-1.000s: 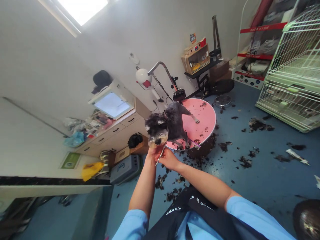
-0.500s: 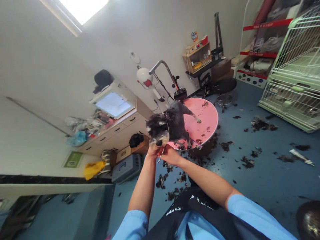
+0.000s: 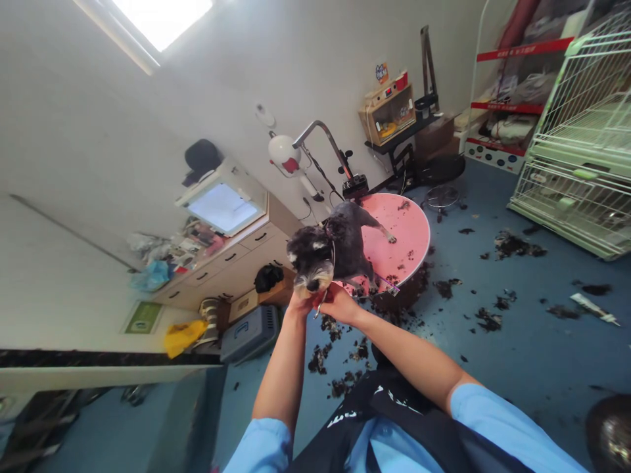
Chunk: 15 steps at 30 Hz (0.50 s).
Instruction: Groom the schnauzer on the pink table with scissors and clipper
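Note:
A dark grey dog (image 3: 345, 231) with a pale muzzle stands on a round pink grooming table (image 3: 411, 230), its head toward me. My left hand (image 3: 300, 303) holds the dog's muzzle from below, fingers mostly hidden by the chin. Close beside it, my right hand (image 3: 341, 305) is closed on scissors (image 3: 320, 305), whose handles point down toward me; the blades cannot be made out. A purple comb (image 3: 389, 286) lies near the table's front edge by the dog's paw. Clumps of cut hair lie on the tabletop.
A curved metal grooming arm (image 3: 328, 135) rises behind the dog. Dark hair clumps (image 3: 488, 320) litter the blue floor. A wire cage (image 3: 576, 157) stands at right, a stool (image 3: 441, 197) behind the table. Cabinets (image 3: 231, 259) and a grey pet carrier (image 3: 250, 334) are at left.
The right hand and scissors have shifted very slightly beneath the dog's muzzle. The dog's head has barely moved, and the left hand still holds it.

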Available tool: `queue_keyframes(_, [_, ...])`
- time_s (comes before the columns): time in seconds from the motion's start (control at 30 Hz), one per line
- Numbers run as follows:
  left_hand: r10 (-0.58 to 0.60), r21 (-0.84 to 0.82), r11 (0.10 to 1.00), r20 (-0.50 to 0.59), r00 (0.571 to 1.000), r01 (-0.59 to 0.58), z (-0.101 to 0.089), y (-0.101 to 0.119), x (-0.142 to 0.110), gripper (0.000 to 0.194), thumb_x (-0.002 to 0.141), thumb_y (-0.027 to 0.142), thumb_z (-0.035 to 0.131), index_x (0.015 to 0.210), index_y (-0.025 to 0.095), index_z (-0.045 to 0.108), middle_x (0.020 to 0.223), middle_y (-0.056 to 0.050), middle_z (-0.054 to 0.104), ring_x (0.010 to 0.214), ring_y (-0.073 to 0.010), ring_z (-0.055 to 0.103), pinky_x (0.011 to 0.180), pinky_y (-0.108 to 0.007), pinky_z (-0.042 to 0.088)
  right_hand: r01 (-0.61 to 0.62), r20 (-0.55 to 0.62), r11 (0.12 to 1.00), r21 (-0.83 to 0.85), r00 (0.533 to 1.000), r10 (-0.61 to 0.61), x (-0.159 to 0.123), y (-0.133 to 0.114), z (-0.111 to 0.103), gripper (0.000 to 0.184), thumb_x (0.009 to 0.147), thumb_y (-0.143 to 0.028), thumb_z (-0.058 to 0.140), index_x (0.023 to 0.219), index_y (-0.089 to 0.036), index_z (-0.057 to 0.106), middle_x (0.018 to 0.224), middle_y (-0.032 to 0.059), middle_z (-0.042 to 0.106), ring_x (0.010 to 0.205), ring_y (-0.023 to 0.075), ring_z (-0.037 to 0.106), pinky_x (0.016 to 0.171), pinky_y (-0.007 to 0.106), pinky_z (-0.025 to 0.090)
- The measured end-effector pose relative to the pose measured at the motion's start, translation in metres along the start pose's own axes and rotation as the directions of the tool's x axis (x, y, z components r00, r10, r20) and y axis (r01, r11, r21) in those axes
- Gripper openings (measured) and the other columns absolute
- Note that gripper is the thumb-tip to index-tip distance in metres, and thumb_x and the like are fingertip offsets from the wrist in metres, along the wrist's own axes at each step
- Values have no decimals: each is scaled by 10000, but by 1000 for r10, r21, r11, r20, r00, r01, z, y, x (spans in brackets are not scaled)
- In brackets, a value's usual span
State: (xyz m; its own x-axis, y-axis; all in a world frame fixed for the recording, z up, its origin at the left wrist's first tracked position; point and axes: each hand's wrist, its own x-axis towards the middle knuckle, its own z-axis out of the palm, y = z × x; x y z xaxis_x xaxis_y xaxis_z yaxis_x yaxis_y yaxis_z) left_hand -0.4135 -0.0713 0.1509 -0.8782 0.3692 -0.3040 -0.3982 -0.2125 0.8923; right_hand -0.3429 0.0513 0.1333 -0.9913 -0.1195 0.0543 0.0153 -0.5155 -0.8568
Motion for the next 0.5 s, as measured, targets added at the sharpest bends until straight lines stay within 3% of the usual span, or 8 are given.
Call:
queue_keyframes(0.1, [49,-1,999,-52,997,-49,4,2,-2,361,416,66,875,649,155,614,562,31,589,500,-124,583,450,-200,485,25,1,999,-45,1000,-25,1,-1,-1,292,559,-101,597,815,-225,528,719,-54,628,699,160,611,710,304,495])
queue_keyframes(0.27, [111,47,993,14,994,-111,7,2,-4,413,340,96,901,664,144,649,570,24,602,468,-111,556,430,-199,466,19,-3,997,-70,1000,-19,2,-1,-4,291,568,-104,601,824,-224,528,735,-43,636,712,170,619,711,309,492])
queue_keyframes(0.4, [85,75,993,75,994,-91,4,1,-5,386,338,130,909,603,143,629,493,37,560,368,-74,447,356,-199,386,26,7,995,-95,1000,-26,1,-2,-4,280,566,-101,600,802,-231,523,688,-57,625,694,171,616,714,313,501])
queue_keyframes(0.5, [69,8,998,43,997,-69,1,1,-3,416,332,71,895,661,146,651,569,22,612,432,-96,512,403,-205,432,17,-9,997,-77,1000,-18,3,1,-2,269,574,-118,609,807,-232,537,718,-46,646,705,174,627,719,319,514])
